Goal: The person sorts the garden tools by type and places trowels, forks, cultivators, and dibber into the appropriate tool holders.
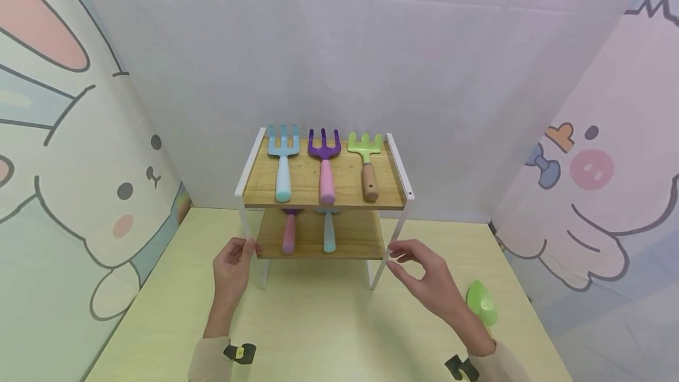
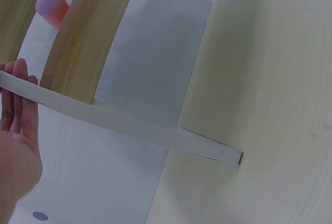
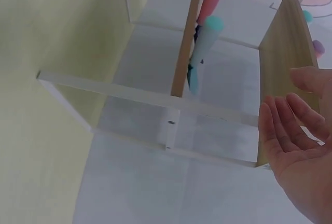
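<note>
A two-tier rack has wooden shelves [image 1: 339, 184] and white legs [image 1: 395, 229]. On its top lie a light blue hand fork [image 1: 283, 178], a purple hand fork with a pink handle [image 1: 326, 178] and a green hand fork with a wooden handle [image 1: 369, 178]. The lower shelf [image 1: 310, 246] bears a tool with a pink handle [image 1: 289, 234] and one with a light blue handle [image 1: 329, 234]. My left hand [image 1: 233, 264] holds the rack's left front leg, fingers behind it. Beside the right front leg, my right hand [image 1: 424, 276] has thumb and fingers apart, holding nothing.
A green trowel [image 1: 481, 302] lies on the pale wooden table [image 1: 318, 335] to the right, near my right forearm. White cloth [image 1: 339, 63] hangs behind the rack. Cartoon-printed panels [image 1: 101, 193] stand at both sides.
</note>
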Demonstrator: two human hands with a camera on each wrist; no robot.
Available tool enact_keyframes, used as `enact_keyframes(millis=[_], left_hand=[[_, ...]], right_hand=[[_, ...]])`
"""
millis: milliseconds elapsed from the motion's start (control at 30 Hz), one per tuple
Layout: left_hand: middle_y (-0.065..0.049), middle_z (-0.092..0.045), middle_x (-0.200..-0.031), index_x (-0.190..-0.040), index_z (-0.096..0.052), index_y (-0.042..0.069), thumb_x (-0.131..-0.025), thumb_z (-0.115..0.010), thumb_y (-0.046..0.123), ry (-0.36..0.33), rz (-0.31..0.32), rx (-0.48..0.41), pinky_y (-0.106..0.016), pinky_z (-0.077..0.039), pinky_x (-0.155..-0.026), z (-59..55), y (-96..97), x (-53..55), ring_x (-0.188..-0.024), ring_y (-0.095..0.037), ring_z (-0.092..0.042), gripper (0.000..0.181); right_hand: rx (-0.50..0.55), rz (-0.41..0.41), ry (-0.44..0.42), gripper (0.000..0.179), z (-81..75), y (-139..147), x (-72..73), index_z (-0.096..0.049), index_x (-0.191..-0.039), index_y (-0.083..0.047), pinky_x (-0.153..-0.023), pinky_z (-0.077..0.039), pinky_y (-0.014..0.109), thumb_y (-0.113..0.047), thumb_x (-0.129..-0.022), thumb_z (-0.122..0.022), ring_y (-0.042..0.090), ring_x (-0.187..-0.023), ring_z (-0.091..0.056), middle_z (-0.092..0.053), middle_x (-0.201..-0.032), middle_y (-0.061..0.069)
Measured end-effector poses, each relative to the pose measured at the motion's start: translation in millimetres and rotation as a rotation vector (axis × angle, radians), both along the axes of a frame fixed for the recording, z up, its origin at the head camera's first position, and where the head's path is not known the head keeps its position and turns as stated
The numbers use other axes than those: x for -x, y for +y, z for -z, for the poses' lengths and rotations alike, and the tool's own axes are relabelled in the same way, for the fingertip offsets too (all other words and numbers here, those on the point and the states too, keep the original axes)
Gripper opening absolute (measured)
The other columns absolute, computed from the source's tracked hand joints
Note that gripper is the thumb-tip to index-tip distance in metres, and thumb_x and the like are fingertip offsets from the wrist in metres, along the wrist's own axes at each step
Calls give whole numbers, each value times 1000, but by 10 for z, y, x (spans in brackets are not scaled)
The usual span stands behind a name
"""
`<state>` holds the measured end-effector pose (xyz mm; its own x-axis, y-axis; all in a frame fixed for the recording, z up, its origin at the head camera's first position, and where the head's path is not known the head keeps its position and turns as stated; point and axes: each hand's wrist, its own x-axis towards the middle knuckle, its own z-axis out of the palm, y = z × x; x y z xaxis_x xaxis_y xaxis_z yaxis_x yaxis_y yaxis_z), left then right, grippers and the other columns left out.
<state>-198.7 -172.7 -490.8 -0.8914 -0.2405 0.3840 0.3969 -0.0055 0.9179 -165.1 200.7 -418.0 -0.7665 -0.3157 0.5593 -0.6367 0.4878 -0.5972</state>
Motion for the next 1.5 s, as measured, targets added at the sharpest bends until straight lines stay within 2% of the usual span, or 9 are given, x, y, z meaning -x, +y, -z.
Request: enact_keyframes(millis=[167, 233, 333, 567, 833, 1033, 1167, 1300, 1500], left_hand=[[-29, -62, -86, -89, -54, -16, -94, -55, 1, -1, 6, -12, -21, -50, -79, 1, -5, -1, -77, -20, -66, 18], [-28, -62, -85, -88, -55, -16, -94, -55, 1, -1, 5, -14, -21, -50, -79, 4, -7, 2, -77, -20, -66, 18], [-27, -63, -85, -88, -55, -16, -94, -55, 1, 8, 7, -16, -20, -50, -78, 13, -10, 8, -76, -19, -66, 18], [-25, -63, -84, -88, -55, -16, -94, -55, 0, 14, 11, -11, -19, -50, -77, 17, -2, 20, -77, -20, -66, 17], [-26, -63, -85, -88, -56, -14, -95, -55, 1, 11, -3, 23, -18, -49, -78, 1, 8, 15, -78, -21, -66, 16], [-28, -62, -86, -87, -56, -13, -95, -55, 3, -11, -17, 47, -19, -49, -78, -2, 4, 4, -78, -22, -66, 18], [-30, -62, -88, -88, -56, -13, -95, -55, 4, -24, -16, 45, -20, -50, -79, -2, 3, 0, -80, -23, -66, 19], [-31, -61, -87, -88, -55, -14, -95, -55, 2, -7, -2, 19, -21, -50, -79, 13, -4, 12, -79, -23, -65, 18], [-29, -61, -85, -88, -54, -16, -95, -54, -1, 29, 17, -4, -19, -50, -77, 19, -6, 21, -77, -21, -65, 17]], right_hand=[[-6, 42, -48, 29, -44, -29, -137, -63, -107, -9, -77, -52, 34, 2, -82, -71, 22, -87, -65, -65, -102, -1], [-11, 51, -61, 28, -4, -15, -157, -62, -106, -9, -77, -52, 33, 1, -82, -71, 23, -86, -65, -64, -101, -1], [-10, 60, -77, 27, 139, 38, -145, -62, -106, -10, -77, -52, 31, 0, -82, -71, 22, -86, -65, -64, -101, 0], [1, 72, -85, 30, 621, 281, -46, -62, -111, -16, -76, -52, 24, -8, -84, -72, 13, -87, -65, -64, -105, -4], [9, 131, -159, 29, 818, 510, -104, -60, -114, -21, -75, -51, 21, -17, -87, -70, 9, -88, -65, -64, -106, -7], [10, 169, -201, 28, 870, 627, -179, -60, -113, -18, -76, -51, 21, -15, -88, -69, 11, -88, -65, -64, -105, -5], [6, 216, -236, 27, 743, 621, -295, -60, -112, -15, -75, -52, 22, -11, -87, -69, 15, -87, -66, -65, -104, -3], [-4, 255, -266, 27, 629, 628, -394, -61, -112, -13, -73, -52, 23, -9, -87, -69, 18, -86, -66, -65, -103, -2], [-12, 269, -251, 27, 710, 762, -468, -61, -113, -11, -73, -51, 20, -7, -87, -69, 19, -86, -66, -65, -104, 1]])
